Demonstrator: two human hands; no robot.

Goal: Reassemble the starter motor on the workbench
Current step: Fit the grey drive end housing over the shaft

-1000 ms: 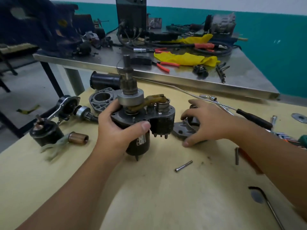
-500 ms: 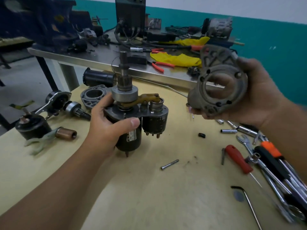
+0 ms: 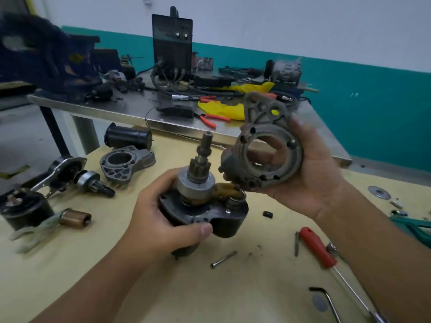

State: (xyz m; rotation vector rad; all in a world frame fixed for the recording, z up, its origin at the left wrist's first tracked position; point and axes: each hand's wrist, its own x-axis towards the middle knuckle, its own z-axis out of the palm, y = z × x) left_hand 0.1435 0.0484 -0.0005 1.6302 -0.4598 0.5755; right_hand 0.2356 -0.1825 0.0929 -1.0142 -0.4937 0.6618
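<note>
Grey nose housing [image 3: 263, 145] in right hand [image 3: 310, 173] fingers, dark starter motor [image 3: 205, 206] clamped in left hand [image 3: 161, 220] fingers.

no readable text, labels, brands or numbers on any part

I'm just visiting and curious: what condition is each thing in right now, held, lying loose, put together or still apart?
Starter motor body: gripped upright in the left hand, pinion shaft exposed.
Nose housing: held up in the right hand, not yet fitted.
Second housing: lying loose on the bench.
Red screwdriver: lying unused.
Loose bolt: lying on the bench.
</note>
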